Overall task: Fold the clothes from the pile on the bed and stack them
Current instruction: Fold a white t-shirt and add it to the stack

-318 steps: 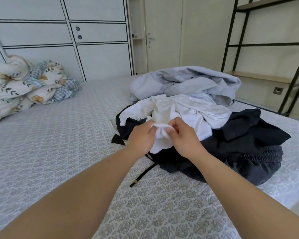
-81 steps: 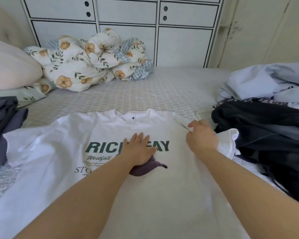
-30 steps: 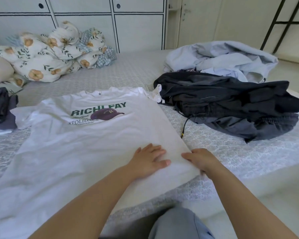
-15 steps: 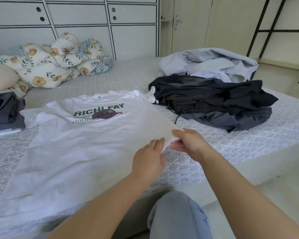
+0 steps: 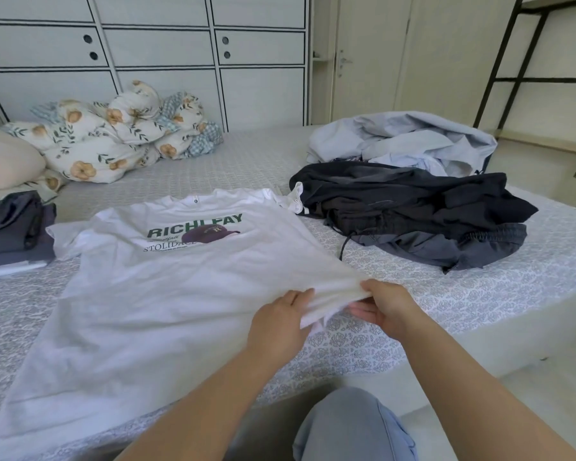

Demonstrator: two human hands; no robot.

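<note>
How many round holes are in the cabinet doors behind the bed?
4: two on the left door, upper hole and lower hole; two on the right door, upper and lower. Others may lie outside the frame.

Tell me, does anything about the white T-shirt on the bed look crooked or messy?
Slightly. The white T-shirt lies skewed across the bed, its far right sleeve bunched against the dark clothes pile. Both hands, left hand and right hand, lift its right hem corner.
</note>
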